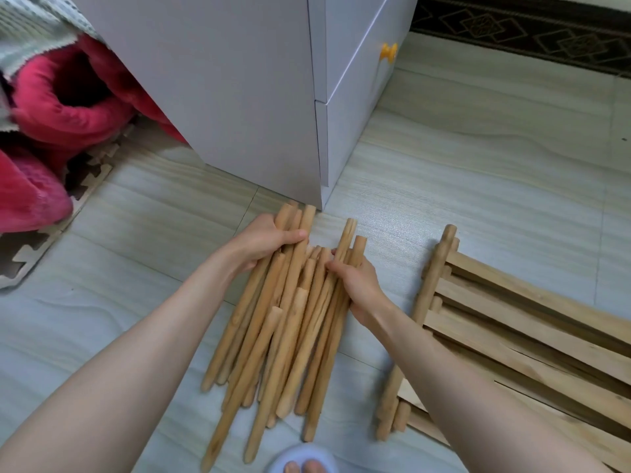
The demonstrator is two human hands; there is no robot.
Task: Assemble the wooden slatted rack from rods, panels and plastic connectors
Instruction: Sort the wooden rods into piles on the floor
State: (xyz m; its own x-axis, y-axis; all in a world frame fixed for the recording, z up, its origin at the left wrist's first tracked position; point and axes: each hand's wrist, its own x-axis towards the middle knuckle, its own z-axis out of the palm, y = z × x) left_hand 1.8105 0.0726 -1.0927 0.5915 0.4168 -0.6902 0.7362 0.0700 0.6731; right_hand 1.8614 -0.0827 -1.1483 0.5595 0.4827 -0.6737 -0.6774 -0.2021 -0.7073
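Floor tiles | rods (290, 319) run near-to-far | your left hand (263, 242) grips the far ends, right hand (358, 285) grips alongside | panels (512, 329) lie right.

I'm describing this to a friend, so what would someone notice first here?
First, the pile of wooden rods on the floor at centre, with the left hand and right hand gripping rods in it. Next, the stacked slatted panels lying to its right, and the white cabinet standing behind.
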